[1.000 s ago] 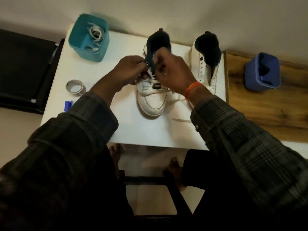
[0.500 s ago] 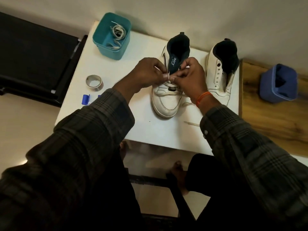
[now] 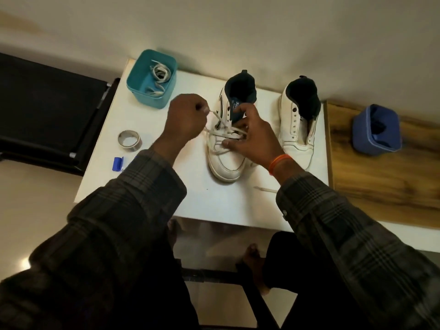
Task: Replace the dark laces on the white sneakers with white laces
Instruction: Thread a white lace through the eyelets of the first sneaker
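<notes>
Two white high-top sneakers stand on the white table (image 3: 142, 186), toes toward me. The left sneaker (image 3: 225, 160) carries a white lace (image 3: 220, 123) through its lower eyelets. My left hand (image 3: 187, 121) pinches one end of that lace and holds it taut, out to the left of the shoe. My right hand (image 3: 253, 136) rests on the shoe's lacing area with fingers curled at the eyelets and tongue. The lace's other end (image 3: 265, 189) lies on the table by my right wrist. The right sneaker (image 3: 297, 129) stands unlaced, its eyelets bare.
A teal bin (image 3: 142, 91) holding white laces sits at the table's back left. A tape roll (image 3: 129, 138) and a small blue piece (image 3: 117, 163) lie at the left edge. A blue bin (image 3: 376, 132) with dark contents stands on the wooden surface (image 3: 381, 182) to the right.
My left hand has pulled the lace end out to the left, away from the shoe. My right hand has shifted down onto the lacing. The camera has tilted, so the table sits lower in view.
</notes>
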